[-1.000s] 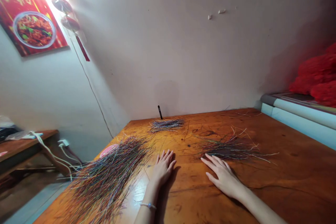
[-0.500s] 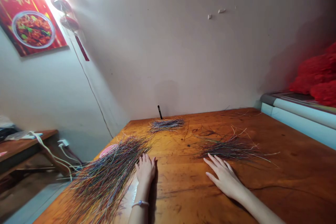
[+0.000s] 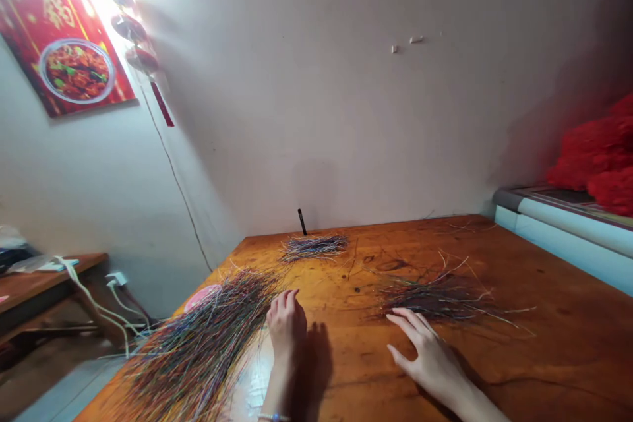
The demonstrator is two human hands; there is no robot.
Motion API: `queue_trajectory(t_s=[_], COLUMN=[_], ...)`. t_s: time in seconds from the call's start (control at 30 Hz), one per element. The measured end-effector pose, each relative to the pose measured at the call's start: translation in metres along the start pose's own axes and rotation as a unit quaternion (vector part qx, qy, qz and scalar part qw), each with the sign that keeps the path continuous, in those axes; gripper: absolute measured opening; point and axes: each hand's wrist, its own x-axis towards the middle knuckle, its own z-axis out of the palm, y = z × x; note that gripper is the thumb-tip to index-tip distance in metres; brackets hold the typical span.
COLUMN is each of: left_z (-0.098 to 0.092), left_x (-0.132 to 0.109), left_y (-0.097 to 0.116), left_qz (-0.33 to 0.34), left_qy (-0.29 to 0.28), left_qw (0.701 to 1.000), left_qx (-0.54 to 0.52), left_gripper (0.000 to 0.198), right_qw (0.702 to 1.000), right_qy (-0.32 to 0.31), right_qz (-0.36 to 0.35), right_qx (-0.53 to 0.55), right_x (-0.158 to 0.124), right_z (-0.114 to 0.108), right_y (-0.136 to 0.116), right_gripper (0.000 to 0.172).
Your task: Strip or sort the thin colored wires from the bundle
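Observation:
My left hand (image 3: 286, 326) is raised a little over the wooden table (image 3: 544, 343), fingers loosely curled, at the right edge of a large pile of thin multicoloured wires (image 3: 198, 349); I see nothing in it. My right hand (image 3: 429, 356) lies flat with fingers stretched out, its fingertips at the near edge of a smaller scattered wire pile (image 3: 435, 295). A third small wire bundle (image 3: 313, 246) lies at the far side of the table.
A black stick (image 3: 301, 221) stands by the wall behind the far bundle. A pink object (image 3: 202, 297) peeks from under the big pile. A white chest (image 3: 568, 227) with red fluffy material (image 3: 601, 151) is right; a side table (image 3: 44, 277) with cables is left.
My left hand has slid left from the table's middle to the big pile's edge and lifted, fingers curling. The view has tilted upward slightly. My right hand has barely moved.

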Motion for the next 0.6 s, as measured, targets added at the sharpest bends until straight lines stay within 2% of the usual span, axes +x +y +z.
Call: queue_trajectory(t_s=[0.1,0.2,0.27,0.3,0.37,0.43,0.5,0.6], left_z=[0.004,0.021,0.034,0.040,0.049,0.055,0.062,0.074], left_x=[0.003,-0.009,-0.018,-0.021,-0.022,-0.019,-0.014,-0.010], left_y=[0.010,0.021,0.027,0.028,0.025,0.017,0.008,-0.004], left_qz=[0.087,0.172,0.244,0.281,0.287,0.256,0.220,0.188], left_qy=[0.050,0.090,0.094,0.099,0.130,0.156,0.180,0.217], left_qw=[0.995,0.979,0.959,0.945,0.934,0.938,0.945,0.948], left_qx=[-0.019,-0.062,-0.108,-0.135,-0.165,-0.172,-0.161,-0.138], left_gripper=[0.033,0.036,0.039,0.038,0.039,0.042,0.046,0.049], right_qw=[0.996,0.989,0.992,0.993,0.987,0.973,0.965,0.971], right_qy=[0.060,0.131,0.098,0.051,-0.044,-0.094,-0.117,-0.169], right_qz=[-0.065,-0.059,-0.076,-0.098,-0.149,-0.203,-0.231,-0.168], right_qx=[0.032,0.032,0.032,0.036,0.051,0.054,0.037,-0.005], right_x=[0.001,0.010,0.027,0.040,0.077,0.126,0.179,0.254], right_z=[-0.001,-0.006,-0.014,-0.018,-0.021,-0.012,0.013,0.072], right_y=[0.009,0.008,-0.006,-0.017,-0.042,-0.063,-0.074,-0.074], right_gripper=[0.032,0.028,0.036,0.046,0.064,0.074,0.080,0.091])
